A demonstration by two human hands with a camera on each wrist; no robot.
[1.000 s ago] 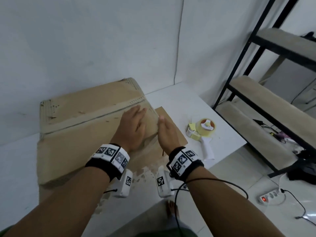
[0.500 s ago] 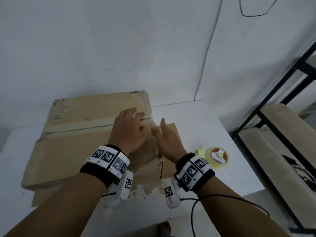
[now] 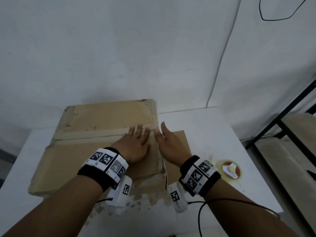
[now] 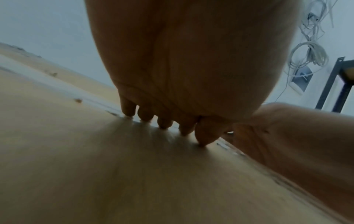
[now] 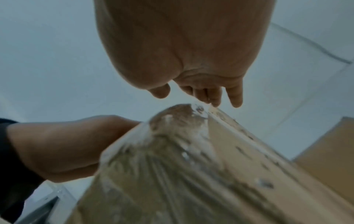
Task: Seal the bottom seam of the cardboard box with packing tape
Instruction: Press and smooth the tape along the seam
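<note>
A worn cardboard box (image 3: 95,142) lies upside down on the white table (image 3: 205,134), its bottom seam (image 3: 89,136) running left to right under a strip of tape. My left hand (image 3: 135,142) lies flat on the box, fingertips (image 4: 145,116) pressing on the seam near its right end. My right hand (image 3: 168,142) stands edge-on against the box's right side with straight fingers, holding nothing. In the right wrist view its fingertips (image 5: 214,98) hover at the box's taped corner (image 5: 178,119). The tape dispenser (image 3: 229,170) lies on the table right of my right wrist.
A loose flap of cardboard (image 3: 177,151) lies flat on the table beside the box. A white wall stands just behind the box. A black metal shelf rack (image 3: 280,124) is off the table's right edge. Torn cardboard bits (image 3: 136,202) litter the near table edge.
The head view has swung left and down. My left fingers have spread flatter along the seam. My right hand stays against the box's right side, fingers straighter.
</note>
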